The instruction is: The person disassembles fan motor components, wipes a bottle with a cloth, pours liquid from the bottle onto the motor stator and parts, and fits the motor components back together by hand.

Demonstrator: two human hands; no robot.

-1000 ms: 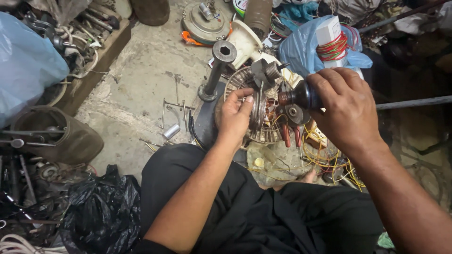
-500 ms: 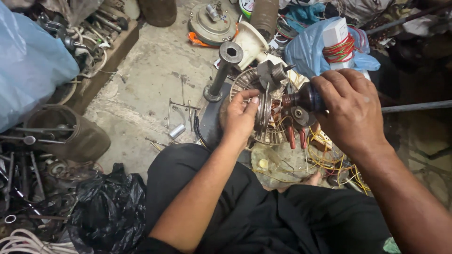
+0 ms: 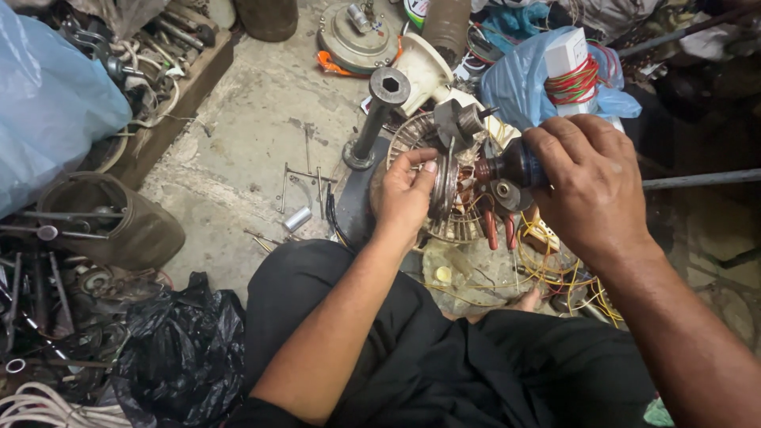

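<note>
Seated on a concrete workshop floor, working over a stripped fan motor. Left hand curled around the near rim of the round ribbed motor housing, fingertips pinching its edge beside the copper windings. Right hand clenched over a dark-handled tool, likely a screwdriver, its long axis lying roughly level and pointing from the right hand leftward into the motor's centre. Motor directly between both hands, touching the left and just beyond the tool's tip; left hand the nearer of the two. Beyond the left hand, an upright grey hex socket tube; to its left, loose long bolts and a small metal cylinder. Below the right hand, a tangle of yellow and red wires. Farther out, a blue plastic bag.
</note>
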